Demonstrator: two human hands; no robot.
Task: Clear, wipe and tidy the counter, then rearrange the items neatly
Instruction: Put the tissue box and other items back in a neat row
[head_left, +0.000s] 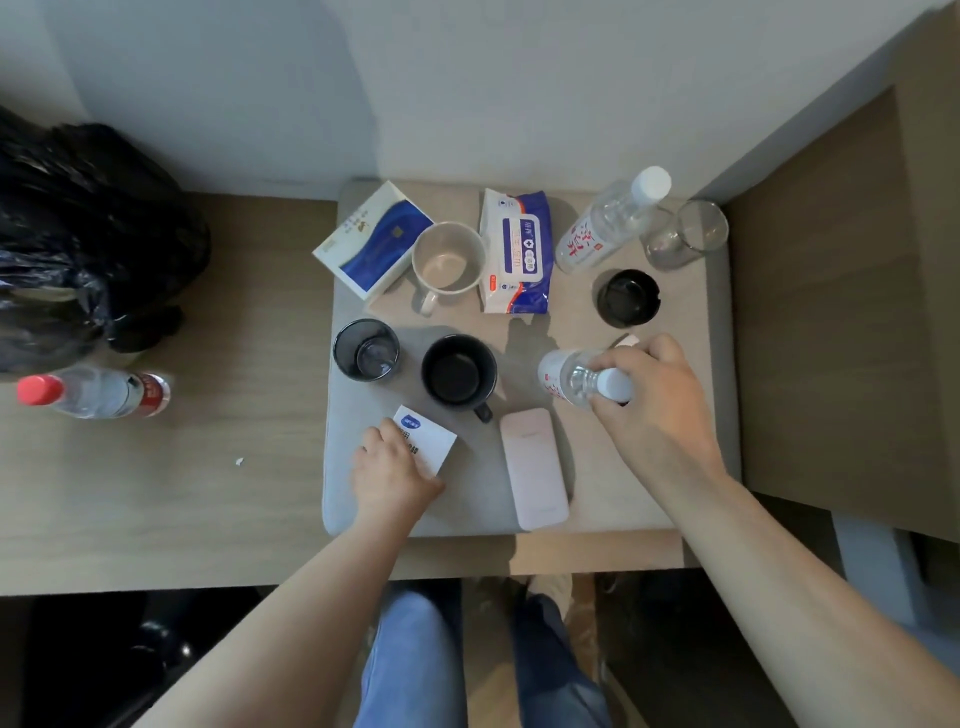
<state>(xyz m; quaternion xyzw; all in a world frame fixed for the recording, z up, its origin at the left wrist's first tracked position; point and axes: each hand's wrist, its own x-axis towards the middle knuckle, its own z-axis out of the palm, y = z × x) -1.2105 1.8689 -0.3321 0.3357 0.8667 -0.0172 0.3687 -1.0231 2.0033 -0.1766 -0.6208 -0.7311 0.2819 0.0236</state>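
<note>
Grips with the right hand (654, 400) a clear water bottle (563, 376) at the neck, fingers curled round just under the white cap, at 4 o'clock on the grey mat (353, 499). Holds with the left hand (395, 467) a white card (428, 439) at 7 o'clock, fingers curled over its near corner. Just at 1 o'clock of the card, a black mug (457, 376); at 6 o'clock on the mat, a pink case (532, 467); at 2 o'clock, a black ashtray (627, 298).

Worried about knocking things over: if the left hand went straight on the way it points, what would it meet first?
Probably the black mug, near its handle, just past the white card the left hand holds; depth from above is unclear.
</note>
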